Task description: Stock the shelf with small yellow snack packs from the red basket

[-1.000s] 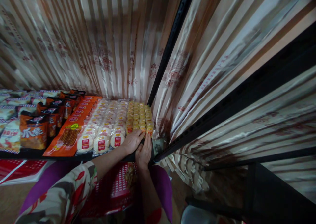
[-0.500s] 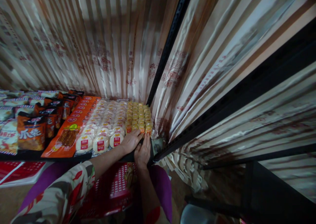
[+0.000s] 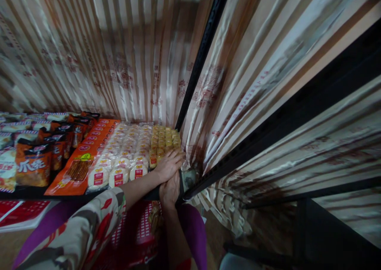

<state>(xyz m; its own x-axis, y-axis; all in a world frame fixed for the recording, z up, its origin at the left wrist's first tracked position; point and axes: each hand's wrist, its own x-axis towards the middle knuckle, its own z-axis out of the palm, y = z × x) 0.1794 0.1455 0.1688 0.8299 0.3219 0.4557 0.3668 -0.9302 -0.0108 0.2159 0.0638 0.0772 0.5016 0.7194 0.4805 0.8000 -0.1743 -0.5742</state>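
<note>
My left hand lies flat, fingers stretched out, on the front row of small yellow snack packs at the right end of the dark shelf. Just below it, at the shelf's front edge, is my right hand; the left hand covers its fingers. Left of the yellow packs lie rows of round white cakes with red labels.
Flat orange packs and orange-and-black bags fill the shelf further left. A red plastic basket sits below, between my arms. A black upright post rises behind the yellow packs. Striped brown-and-white curtains hang behind and to the right.
My left hand has slid right, over the front yellow packs and across my right hand's fingers. The right hand has drawn back a little toward the shelf edge. The view has shifted slightly.
</note>
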